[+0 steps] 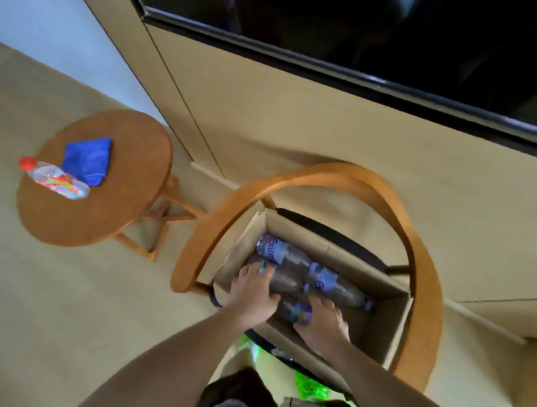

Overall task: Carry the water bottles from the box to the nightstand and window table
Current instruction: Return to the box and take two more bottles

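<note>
Soft, dim indoor light, blurred throughout.
Wide-angle bending curves the wall (298, 116) and chair rail (427, 278); the box (389, 326) interior is shadowed, its bottle labels smeared; faint glare on the screen (368, 26) edge above.

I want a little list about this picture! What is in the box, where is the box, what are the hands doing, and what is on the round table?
box: cardboard box, open, sitting on a chair
in the box: water bottles lying on their sides
left hand: inside the box, fingers resting on a bottle
right hand: inside the box, on another bottle
round table: holds a blue cloth and a red-capped bottle
bottles lifted out: none yet
</note>
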{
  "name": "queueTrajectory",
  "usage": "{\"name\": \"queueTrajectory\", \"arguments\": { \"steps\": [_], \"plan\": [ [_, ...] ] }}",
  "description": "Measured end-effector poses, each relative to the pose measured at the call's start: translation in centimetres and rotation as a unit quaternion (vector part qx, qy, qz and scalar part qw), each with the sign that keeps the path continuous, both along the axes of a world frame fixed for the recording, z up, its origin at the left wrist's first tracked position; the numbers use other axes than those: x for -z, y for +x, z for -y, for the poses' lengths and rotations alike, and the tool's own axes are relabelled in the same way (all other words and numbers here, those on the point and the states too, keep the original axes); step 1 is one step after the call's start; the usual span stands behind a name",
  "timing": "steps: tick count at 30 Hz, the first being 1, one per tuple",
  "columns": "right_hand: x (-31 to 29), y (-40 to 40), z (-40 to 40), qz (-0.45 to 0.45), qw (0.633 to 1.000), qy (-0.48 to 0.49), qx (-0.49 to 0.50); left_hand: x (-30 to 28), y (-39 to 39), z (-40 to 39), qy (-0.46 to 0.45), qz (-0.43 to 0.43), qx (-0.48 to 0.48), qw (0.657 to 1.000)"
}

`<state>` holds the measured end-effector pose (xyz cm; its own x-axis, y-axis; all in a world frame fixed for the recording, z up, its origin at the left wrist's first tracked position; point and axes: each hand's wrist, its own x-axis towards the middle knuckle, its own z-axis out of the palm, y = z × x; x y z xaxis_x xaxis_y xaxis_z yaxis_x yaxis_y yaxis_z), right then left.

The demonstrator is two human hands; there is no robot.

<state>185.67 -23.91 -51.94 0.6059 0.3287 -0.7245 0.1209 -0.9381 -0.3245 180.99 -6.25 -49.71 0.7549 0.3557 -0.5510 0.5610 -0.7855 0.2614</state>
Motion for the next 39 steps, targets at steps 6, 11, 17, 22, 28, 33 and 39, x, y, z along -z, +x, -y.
{"name": "queueTrajectory", "arguments": {
  "steps": [6,11,17,22,28,33,39],
  "plan": [
    [4.4,-0.1,-1.7,-0.049,0.992,-0.066,0.096,5.7,3.0,-2.5,-0.038,-0.011,0.098,0.994],
    [8.5,0.0,-2.5,-0.096,0.982,-0.119,0.114,9.8,3.5,-5.0,-0.023,-0.003,0.183,0.983],
    [13.2,0.9,-1.9,-0.099,0.982,-0.157,0.047,14.4,4.8,-6.6,0.007,-0.055,0.335,0.941],
    [16.0,0.2,-2.7,-0.081,0.987,-0.133,0.027,16.8,4.8,-6.4,0.04,-0.049,0.384,0.921],
    [17.5,1.0,-2.9,-0.081,0.99,-0.11,0.02,18.0,5.3,-5.3,0.124,-0.018,0.448,0.885],
    [16.8,1.1,-2.5,-0.073,0.99,-0.112,0.038,17.5,5.6,-4.7,0.115,-0.046,0.432,0.893],
    [14.5,0.6,-1.6,-0.057,0.989,-0.089,0.101,15.9,6.2,-3.5,0.057,-0.17,0.297,0.938]
  ]
}}
